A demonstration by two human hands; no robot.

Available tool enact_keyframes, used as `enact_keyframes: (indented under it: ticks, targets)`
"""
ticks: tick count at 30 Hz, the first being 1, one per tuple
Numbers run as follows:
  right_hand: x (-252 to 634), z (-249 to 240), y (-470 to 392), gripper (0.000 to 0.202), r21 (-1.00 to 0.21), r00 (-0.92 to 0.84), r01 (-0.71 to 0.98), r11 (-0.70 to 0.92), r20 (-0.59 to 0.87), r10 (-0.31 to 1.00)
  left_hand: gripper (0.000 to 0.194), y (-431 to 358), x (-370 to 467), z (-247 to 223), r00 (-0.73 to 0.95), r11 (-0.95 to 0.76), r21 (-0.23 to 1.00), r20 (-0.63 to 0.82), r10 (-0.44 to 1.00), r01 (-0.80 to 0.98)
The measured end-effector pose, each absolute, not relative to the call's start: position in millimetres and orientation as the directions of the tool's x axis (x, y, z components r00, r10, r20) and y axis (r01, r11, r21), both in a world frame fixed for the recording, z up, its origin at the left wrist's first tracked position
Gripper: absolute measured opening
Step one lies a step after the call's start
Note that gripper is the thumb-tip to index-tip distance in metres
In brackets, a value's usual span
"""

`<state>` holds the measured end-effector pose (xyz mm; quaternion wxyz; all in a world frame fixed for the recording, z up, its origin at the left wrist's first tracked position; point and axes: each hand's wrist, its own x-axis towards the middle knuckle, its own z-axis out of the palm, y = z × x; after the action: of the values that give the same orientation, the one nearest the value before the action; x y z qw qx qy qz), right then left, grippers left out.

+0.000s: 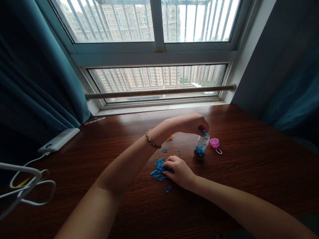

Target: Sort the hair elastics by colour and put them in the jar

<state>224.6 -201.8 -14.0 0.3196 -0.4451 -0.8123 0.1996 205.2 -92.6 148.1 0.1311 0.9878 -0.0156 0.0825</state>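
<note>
My left hand [198,123] reaches across over the mouth of a small clear jar [203,142], its fingers closed on some blue bands [204,132]. Inside the jar are more blue bands [200,151] above dark contents. My right hand [179,172] lies lower, at the right side of a pile of blue bands [159,171], with thumb and forefinger apart and touching the pile. Whether bands are under its fingers is partly hidden. A bracelet circles my left wrist.
A pink cap with a loop [214,143] lies right of the jar. Single blue bands [167,190] and yellow and pink bands [169,138] are on the brown table [249,159]. At left are a white power strip [59,140] and white cables [37,181].
</note>
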Motion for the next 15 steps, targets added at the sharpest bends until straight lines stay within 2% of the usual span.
enact_keyframes:
  ticks: [6,10,15]
  targets:
    - [224,-13,-202,0.011,-0.613,-0.396,0.596,0.519,0.338,0.854,0.014,-93,204,147,0.976,-0.934,0.357,0.196,0.097,0.021]
    - [223,-14,-201,0.012,-0.612,-0.395,0.596,0.52,0.34,0.853,0.008,-89,203,142,0.975,-0.907,0.422,0.2,0.094,0.001]
    - [223,-15,-201,0.012,-0.61,-0.394,0.602,0.515,0.335,0.856,0.011,-86,200,131,0.964,-0.887,0.458,0.259,0.068,-0.06]
